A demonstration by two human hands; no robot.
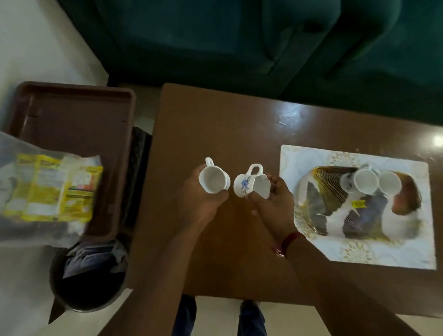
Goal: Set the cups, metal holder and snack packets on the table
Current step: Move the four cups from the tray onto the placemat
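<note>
My left hand (200, 204) grips a white cup (213, 179) upright over the brown table (211, 121), its handle pointing away from me. Beside it, my right hand (272, 203) holds a second white cup (252, 182) with a blue flower, tilted on its side. Two more white cups (366, 181) (390, 182) stand together on a patterned plate (324, 212) on a white placemat (407, 254) at the right. Yellow snack packets (55, 191) in a clear bag lie at the left on a brown tray (78, 118). No metal holder is visible.
A dark round bin (89, 292) stands on the floor below the tray, left of the table. A dark green sofa (257, 27) runs behind the table. My legs show at the table's near edge.
</note>
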